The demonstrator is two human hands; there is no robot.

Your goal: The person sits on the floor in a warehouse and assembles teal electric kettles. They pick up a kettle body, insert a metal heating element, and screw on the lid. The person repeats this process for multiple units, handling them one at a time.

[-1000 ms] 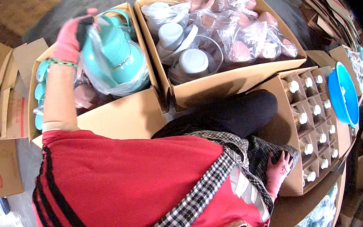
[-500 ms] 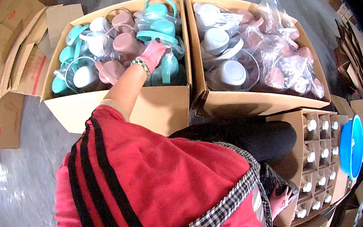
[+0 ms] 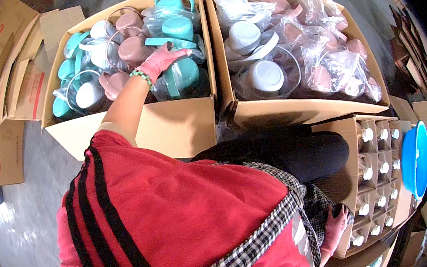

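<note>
My left hand point(image 3: 160, 62), in a pink glove, reaches into the left carton point(image 3: 167, 124). Its fingers are apart, touching the loop handle of a teal cup-shaped piece point(image 3: 178, 28) in clear plastic wrap. Below the fingers sits another wrapped teal piece point(image 3: 185, 75). Pink pieces point(image 3: 134, 50) and a white one point(image 3: 89, 95) lie to the left of them. At the lower right, my right hand point(image 3: 336, 228), also in a pink glove, rests beside a divided carton point(image 3: 344, 163), fingers spread and nothing seen in them.
A second open carton point(image 3: 299, 108) holds wrapped pink and pale pieces. White-capped items point(image 3: 368, 173) stand in the divided carton's cells. Beyond is a blue basin point(image 3: 416, 160). Stacked cartons point(image 3: 5, 138) line the left, with flattened cardboard point(image 3: 417, 53) at the far right.
The view has shifted, so the cartons sit a little further left. My left hand has moved slightly left over the teal pieces, its fingers more spread. The right hand stays by the divided carton.
</note>
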